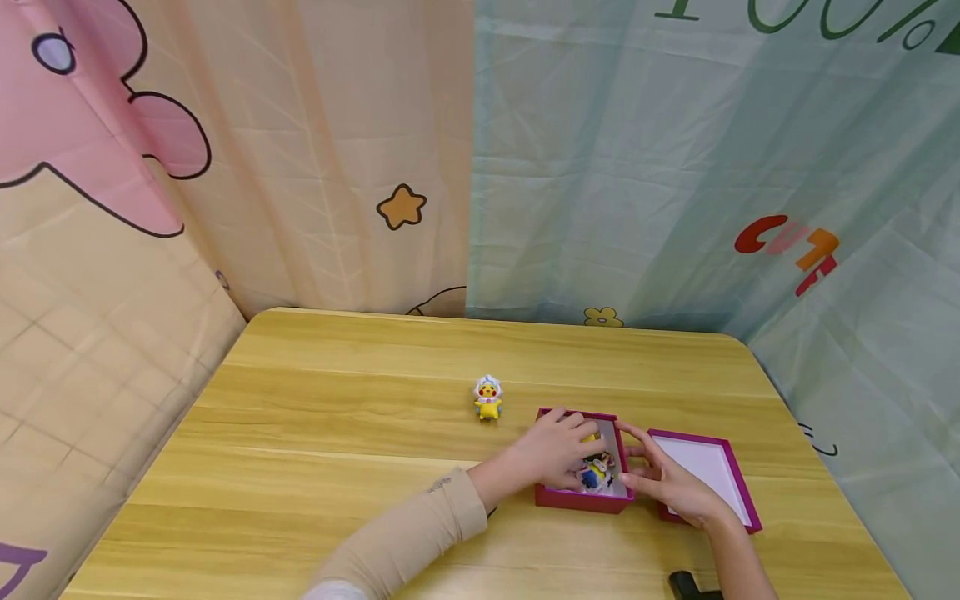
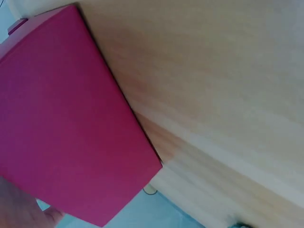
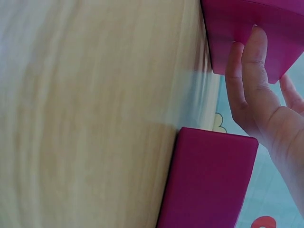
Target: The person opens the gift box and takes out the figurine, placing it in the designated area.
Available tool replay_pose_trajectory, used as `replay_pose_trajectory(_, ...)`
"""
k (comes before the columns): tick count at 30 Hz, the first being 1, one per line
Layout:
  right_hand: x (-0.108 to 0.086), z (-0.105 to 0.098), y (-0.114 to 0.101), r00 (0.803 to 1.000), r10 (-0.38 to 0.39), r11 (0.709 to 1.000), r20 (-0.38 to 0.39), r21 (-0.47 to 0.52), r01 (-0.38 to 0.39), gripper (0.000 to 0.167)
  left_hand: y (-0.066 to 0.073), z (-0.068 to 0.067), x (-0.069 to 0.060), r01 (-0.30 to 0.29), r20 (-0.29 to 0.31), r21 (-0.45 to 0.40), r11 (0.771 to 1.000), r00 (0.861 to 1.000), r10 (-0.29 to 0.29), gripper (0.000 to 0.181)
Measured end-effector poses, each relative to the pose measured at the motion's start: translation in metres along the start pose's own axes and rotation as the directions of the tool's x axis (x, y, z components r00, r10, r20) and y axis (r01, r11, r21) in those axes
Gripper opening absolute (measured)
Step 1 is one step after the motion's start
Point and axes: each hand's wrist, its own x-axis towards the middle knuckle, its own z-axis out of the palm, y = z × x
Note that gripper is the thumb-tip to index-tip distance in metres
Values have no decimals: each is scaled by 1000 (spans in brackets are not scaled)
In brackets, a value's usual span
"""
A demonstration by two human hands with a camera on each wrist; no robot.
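Note:
An open magenta box (image 1: 579, 499) stands on the table, with small figurines inside, among them a yellow and blue one (image 1: 596, 475). My left hand (image 1: 558, 450) reaches over the box's left wall, its fingers down among the figurines; whether they grip one is hidden. Against the box's right wall rest the fingertips of my right hand (image 1: 667, 483). In the right wrist view, its fingers (image 3: 256, 61) are nearly straight and touch the magenta wall. A small yellow figurine with a white hood (image 1: 488, 398) stands on the table beyond the box, to the left.
The magenta lid (image 1: 705, 468) lies on the table right of the box, its white inside facing up. Near the front edge, a black object (image 1: 692, 586) sits by the right forearm. Printed curtains hang behind the wooden table (image 1: 315, 400).

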Motion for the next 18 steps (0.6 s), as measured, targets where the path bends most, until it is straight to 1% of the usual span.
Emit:
replay_pose_trajectory(5, 0, 0, 0, 1000, 5, 1000, 0, -1, -5, 73, 5, 2, 3, -10, 15, 33, 999, 1000, 9, 67)
replay_pose_trajectory(9, 0, 0, -1, 1000, 8, 1000, -2, -3, -8, 72, 7, 4, 5, -18, 33, 17, 1000, 999, 17, 65)
replay_pose_trajectory(13, 0, 0, -2, 1000, 13, 1000, -3, -5, -13, 72, 8, 5, 7, -13, 46, 6, 1000, 999, 12, 64)
replay_pose_trajectory(18, 0, 1, -2, 1000, 18, 1000, -5, -9, -18, 72, 10, 7, 8, -3, 52, 32, 999, 999, 1, 65)
